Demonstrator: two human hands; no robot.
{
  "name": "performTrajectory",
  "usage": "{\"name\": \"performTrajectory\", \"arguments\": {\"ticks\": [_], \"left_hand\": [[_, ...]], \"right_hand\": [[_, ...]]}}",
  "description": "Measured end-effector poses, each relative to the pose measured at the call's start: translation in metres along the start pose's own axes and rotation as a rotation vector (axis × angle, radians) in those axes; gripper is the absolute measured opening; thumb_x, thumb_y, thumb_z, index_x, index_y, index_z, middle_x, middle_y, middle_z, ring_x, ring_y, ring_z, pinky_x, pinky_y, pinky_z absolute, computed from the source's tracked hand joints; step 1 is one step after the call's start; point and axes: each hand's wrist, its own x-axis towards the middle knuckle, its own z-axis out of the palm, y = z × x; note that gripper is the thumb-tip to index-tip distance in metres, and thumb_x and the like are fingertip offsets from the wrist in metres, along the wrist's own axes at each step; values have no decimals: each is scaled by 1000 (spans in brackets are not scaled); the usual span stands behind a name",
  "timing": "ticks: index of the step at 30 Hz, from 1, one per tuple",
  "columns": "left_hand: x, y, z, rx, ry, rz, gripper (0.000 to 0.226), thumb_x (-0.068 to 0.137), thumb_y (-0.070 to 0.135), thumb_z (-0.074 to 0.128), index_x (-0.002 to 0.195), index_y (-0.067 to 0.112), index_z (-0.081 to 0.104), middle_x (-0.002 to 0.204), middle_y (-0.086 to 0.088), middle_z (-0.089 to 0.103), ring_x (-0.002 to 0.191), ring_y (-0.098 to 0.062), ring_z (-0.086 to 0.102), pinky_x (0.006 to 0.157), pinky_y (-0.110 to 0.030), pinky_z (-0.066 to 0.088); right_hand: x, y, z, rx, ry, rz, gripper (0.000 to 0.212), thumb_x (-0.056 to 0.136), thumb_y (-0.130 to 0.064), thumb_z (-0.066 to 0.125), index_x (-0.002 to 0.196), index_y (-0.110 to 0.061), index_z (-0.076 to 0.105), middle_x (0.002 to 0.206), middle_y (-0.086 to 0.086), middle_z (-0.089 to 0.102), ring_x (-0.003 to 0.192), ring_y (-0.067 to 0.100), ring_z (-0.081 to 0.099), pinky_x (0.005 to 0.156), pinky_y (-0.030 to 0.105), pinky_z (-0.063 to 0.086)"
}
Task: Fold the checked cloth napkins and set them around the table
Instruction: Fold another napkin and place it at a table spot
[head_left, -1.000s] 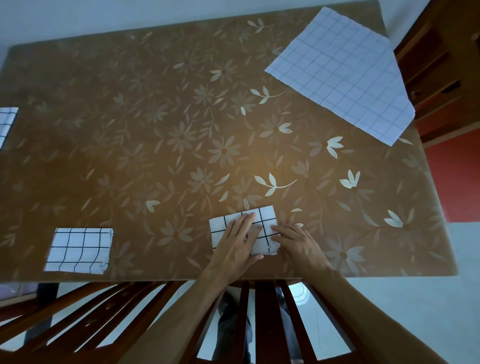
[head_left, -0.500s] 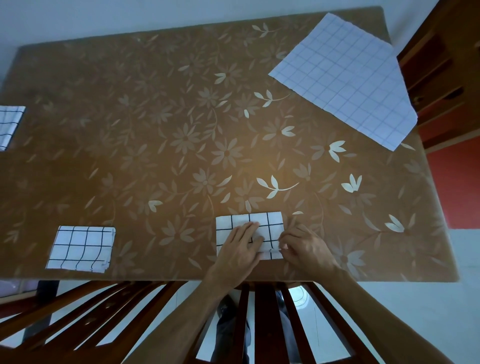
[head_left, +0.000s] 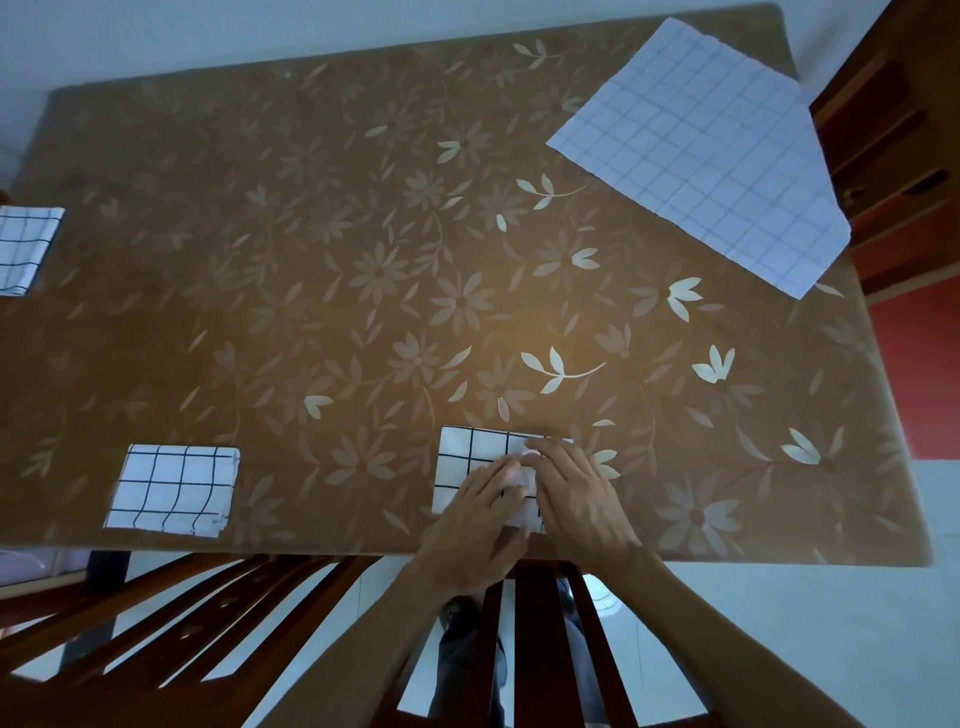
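Note:
A folded checked napkin (head_left: 467, 457), white with black lines, lies near the table's front edge. My left hand (head_left: 483, 512) rests flat on its lower middle. My right hand (head_left: 576, 488) covers its right part, and its fingers curl over a raised white fold of the cloth between the two hands. A second folded napkin (head_left: 174, 488) lies at the front left. A third folded napkin (head_left: 23, 249) sits at the left edge, cut off by the frame. One unfolded checked cloth (head_left: 701, 150) lies spread at the far right corner.
The table (head_left: 363, 234) has a brown floral cover. A wooden chair back (head_left: 535, 649) stands between me and the front edge, another chair (head_left: 156, 613) to its left. A wooden cabinet (head_left: 904, 130) stands past the table's right side.
My right hand has gone from lying flat beside the napkin to pinching its right edge, then moved left over the cloth. A fold now bulges between my hands. My left hand stays pressed down.

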Motion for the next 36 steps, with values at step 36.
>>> {"name": "performTrajectory", "arguments": {"ticks": [36], "left_hand": [[-6,40,-52,171,-61,-523,64,97,51,35,151,18,34,155,-9,35,141,-27,36,113,-40,35]], "right_hand": [[2,-12,-59,-115,-283,88,53,98,-35,43,146,-14,38,151,7,37,135,27,38,112,39,28]]}}
